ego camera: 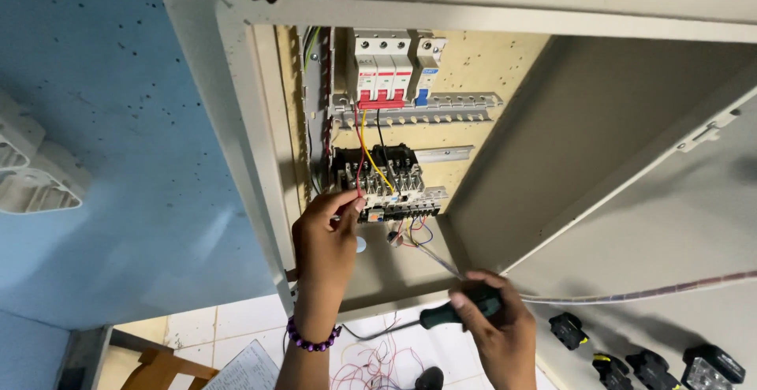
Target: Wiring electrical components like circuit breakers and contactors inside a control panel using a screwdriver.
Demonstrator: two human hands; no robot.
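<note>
**A:** Where are your hands just now?

**B:** Your left hand [327,228] is up inside the open cabinet [236,122], fingers pinched on the red wire [359,171] right beside the contactor [382,183]. A purple bead bracelet [313,338] sits on that wrist.

**A:** And your right?

**B:** Your right hand [495,323] is lower, in front of the cabinet's bottom edge, clenched round the dark green handle of a screwdriver [449,313]. Its shaft points left, towards your other forearm, away from the terminals.

**A:** What does that red wire run to?

**B:** It rises alongside a yellow wire [371,157] and a black one towards the red-and-white breakers [383,67] at the top of the back panel. Where its lower end lands is hidden by your fingertips, so you probably have it at a terminal, but that can't be confirmed.

**A:** Anything else close by?

**B:** A clear-sleeved cable [631,291] leaves the contactor's underside and crosses to the right over the open door [670,224]. Loose thin wires [378,362] lie on the surface below, and black parts [639,358] lie at lower right.
</note>
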